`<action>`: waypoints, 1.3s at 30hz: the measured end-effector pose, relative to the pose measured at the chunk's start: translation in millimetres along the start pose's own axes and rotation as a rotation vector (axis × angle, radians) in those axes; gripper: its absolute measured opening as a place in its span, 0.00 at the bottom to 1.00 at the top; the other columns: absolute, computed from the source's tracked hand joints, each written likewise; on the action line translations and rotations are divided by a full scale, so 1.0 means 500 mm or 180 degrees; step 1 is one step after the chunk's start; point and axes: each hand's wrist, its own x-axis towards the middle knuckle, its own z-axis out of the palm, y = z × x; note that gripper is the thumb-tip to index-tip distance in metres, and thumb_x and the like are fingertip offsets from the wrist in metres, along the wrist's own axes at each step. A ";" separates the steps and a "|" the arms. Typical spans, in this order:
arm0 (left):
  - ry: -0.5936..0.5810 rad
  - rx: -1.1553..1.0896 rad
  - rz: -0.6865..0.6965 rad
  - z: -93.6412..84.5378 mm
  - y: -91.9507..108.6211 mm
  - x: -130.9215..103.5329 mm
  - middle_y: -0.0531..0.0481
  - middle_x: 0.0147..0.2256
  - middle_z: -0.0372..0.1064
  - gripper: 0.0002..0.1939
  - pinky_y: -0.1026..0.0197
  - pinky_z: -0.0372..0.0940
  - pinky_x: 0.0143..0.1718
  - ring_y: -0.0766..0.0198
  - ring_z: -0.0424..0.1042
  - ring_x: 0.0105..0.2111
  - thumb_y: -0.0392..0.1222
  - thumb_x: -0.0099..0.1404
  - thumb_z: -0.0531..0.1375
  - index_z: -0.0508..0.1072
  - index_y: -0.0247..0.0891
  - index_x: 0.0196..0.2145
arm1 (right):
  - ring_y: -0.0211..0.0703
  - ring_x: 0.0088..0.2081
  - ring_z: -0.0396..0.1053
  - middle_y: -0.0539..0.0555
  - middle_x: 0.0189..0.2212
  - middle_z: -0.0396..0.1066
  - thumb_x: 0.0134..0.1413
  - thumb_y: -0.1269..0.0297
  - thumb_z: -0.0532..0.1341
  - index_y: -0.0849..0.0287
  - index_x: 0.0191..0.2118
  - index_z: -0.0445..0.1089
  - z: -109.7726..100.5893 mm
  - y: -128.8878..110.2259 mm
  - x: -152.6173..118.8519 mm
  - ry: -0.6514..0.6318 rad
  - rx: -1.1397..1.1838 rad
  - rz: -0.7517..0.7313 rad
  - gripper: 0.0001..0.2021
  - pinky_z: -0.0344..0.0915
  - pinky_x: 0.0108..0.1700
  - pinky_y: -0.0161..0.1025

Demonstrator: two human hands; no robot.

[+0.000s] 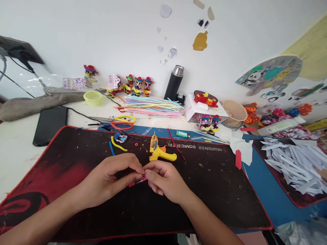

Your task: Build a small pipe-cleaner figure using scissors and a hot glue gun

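Observation:
Over the dark mat (pixel 107 214), my left hand (pixel 112 178) and my right hand (pixel 167 182) meet fingertip to fingertip. Both pinch a small red strip (pixel 138 181), mostly covered by the fingers, so its exact kind cannot be made out. Just beyond them lies a yellow hot glue gun (pixel 163 154), its nozzle toward the wall. To its left are a short yellow pipe cleaner (pixel 119 144), a blue one (pixel 111 148) and a small blue-and-white piece (pixel 120 137). A long red twisted pipe cleaner (pixel 176 144) lies past the gun.
Scissors (pixel 122 125), a bundle of pastel pipe cleaners (pixel 153 106), a black thermos (pixel 174 83) and several small figures (pixel 138 85) stand toward the wall. A phone (pixel 50 126) lies left. Paper strips (pixel 293 163) cover the right, where another person's hand (pixel 322 174) shows.

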 end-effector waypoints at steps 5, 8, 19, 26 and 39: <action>0.0032 -0.0073 0.0186 0.002 -0.004 -0.007 0.49 0.33 0.77 0.07 0.65 0.69 0.35 0.64 0.76 0.33 0.38 0.75 0.61 0.79 0.42 0.39 | 0.29 0.15 0.51 0.39 0.16 0.61 0.58 0.43 0.71 0.60 0.42 0.74 0.000 0.001 0.001 -0.0136 0.0250 0.0105 0.23 0.46 0.19 0.31; 0.0041 -0.0136 0.0288 0.005 -0.006 -0.008 0.50 0.34 0.77 0.05 0.66 0.68 0.36 0.65 0.75 0.33 0.36 0.75 0.62 0.79 0.42 0.40 | 0.28 0.15 0.51 0.39 0.16 0.62 0.58 0.45 0.72 0.60 0.42 0.74 -0.002 0.000 0.001 -0.0182 0.0344 0.0160 0.21 0.45 0.19 0.31; 0.0042 -0.0187 0.0480 0.003 -0.005 -0.003 0.52 0.34 0.77 0.08 0.68 0.68 0.36 0.67 0.75 0.33 0.31 0.74 0.62 0.78 0.42 0.42 | 0.27 0.15 0.51 0.39 0.15 0.62 0.56 0.47 0.74 0.60 0.38 0.72 -0.010 -0.003 0.002 -0.0270 0.0439 0.0281 0.21 0.45 0.18 0.30; 0.0095 -0.0211 -0.0198 0.000 -0.010 0.008 0.53 0.34 0.78 0.06 0.67 0.68 0.37 0.66 0.76 0.33 0.40 0.74 0.62 0.80 0.42 0.40 | 0.27 0.15 0.49 0.39 0.16 0.60 0.53 0.46 0.75 0.59 0.36 0.71 -0.009 -0.020 0.013 -0.0042 0.0341 0.0227 0.22 0.45 0.17 0.30; -0.0337 -0.0364 -0.1354 -0.031 -0.008 0.024 0.54 0.35 0.78 0.18 0.63 0.66 0.38 0.60 0.74 0.36 0.59 0.72 0.59 0.81 0.43 0.38 | 0.33 0.23 0.56 0.43 0.21 0.61 0.61 0.55 0.68 0.58 0.36 0.72 -0.008 -0.051 0.038 0.0499 -0.1061 -0.0107 0.11 0.53 0.27 0.34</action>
